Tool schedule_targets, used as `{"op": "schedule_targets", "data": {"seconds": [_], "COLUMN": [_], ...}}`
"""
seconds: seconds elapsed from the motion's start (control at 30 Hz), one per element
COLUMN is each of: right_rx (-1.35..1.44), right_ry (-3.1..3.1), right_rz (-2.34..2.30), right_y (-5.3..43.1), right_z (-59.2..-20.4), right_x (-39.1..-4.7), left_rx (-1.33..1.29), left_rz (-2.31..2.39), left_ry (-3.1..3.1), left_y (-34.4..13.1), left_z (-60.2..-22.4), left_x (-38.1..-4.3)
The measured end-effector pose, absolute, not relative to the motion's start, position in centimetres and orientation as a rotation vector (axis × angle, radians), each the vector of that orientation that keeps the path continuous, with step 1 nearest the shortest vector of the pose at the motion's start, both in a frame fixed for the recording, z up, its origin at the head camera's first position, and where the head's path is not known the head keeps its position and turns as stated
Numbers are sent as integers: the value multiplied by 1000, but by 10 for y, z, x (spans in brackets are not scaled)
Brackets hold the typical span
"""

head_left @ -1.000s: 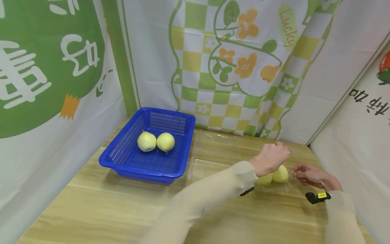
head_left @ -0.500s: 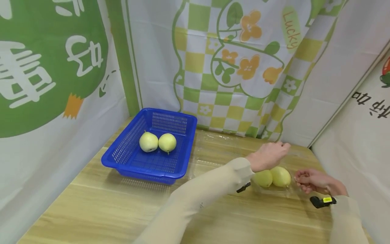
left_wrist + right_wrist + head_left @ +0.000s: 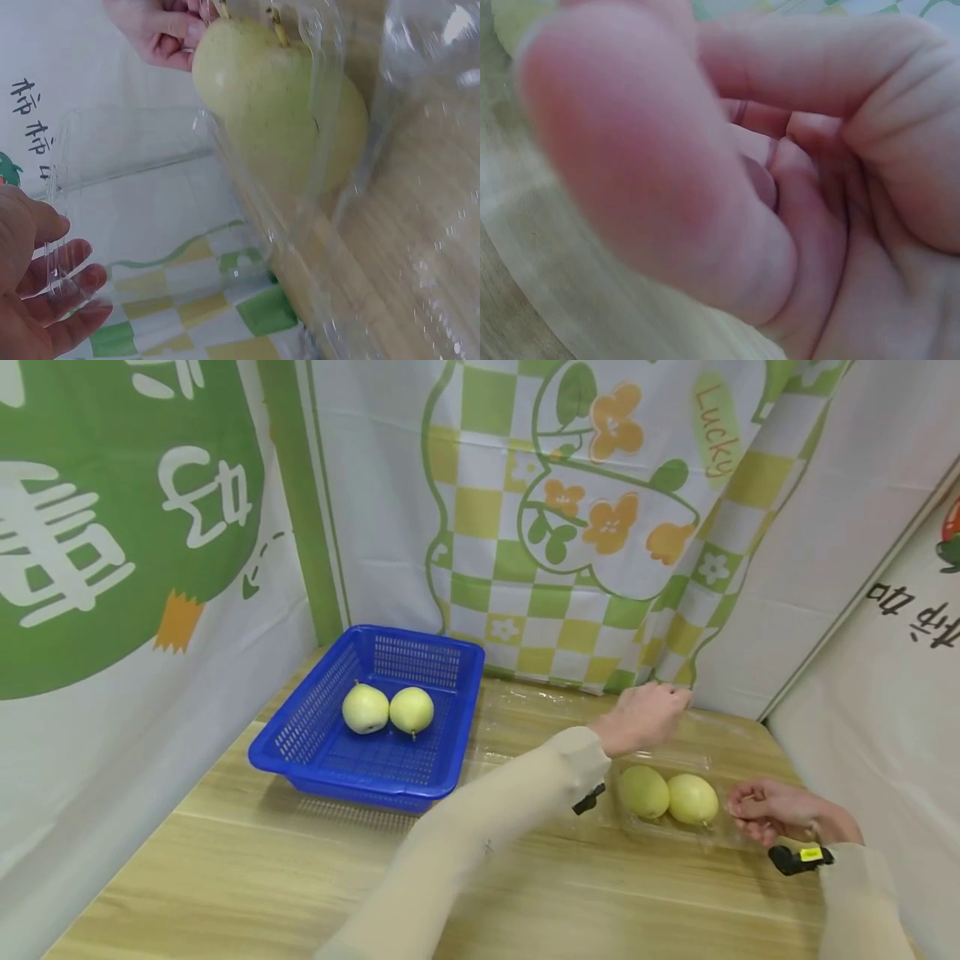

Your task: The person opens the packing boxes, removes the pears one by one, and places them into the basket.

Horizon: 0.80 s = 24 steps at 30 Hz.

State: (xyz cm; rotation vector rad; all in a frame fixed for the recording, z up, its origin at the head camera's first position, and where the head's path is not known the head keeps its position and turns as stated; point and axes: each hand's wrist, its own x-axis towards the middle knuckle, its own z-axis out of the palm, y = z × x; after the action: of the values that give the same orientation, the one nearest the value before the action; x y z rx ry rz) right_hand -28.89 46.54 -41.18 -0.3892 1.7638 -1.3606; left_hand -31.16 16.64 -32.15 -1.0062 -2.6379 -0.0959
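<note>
While left hand (image 3: 645,717) pinches clear lid (image 3: 142,165) aloft, right hand (image 3: 776,810) pinches clear tray (image 3: 663,833) at one end, I judge to steady it | two pears (image 3: 693,799) inside tray, just beside right hand.

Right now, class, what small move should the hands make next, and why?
Probably lay the clear lid back with the left hand: it holds the lid raised, while the right hand seems to steady the container holding two pears.
</note>
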Motion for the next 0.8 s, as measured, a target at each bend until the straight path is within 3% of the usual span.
{"op": "schedule_targets", "data": {"seconds": [0.8], "right_rx": [-302], "right_ry": [1836], "right_rz": [-1322], "right_y": [462], "right_z": [-410], "right_x": [-286], "left_rx": [-986], "left_rz": [-148], "left_ry": [-2622], "left_y": [110], "left_z": [-317], "left_x": [-334]}}
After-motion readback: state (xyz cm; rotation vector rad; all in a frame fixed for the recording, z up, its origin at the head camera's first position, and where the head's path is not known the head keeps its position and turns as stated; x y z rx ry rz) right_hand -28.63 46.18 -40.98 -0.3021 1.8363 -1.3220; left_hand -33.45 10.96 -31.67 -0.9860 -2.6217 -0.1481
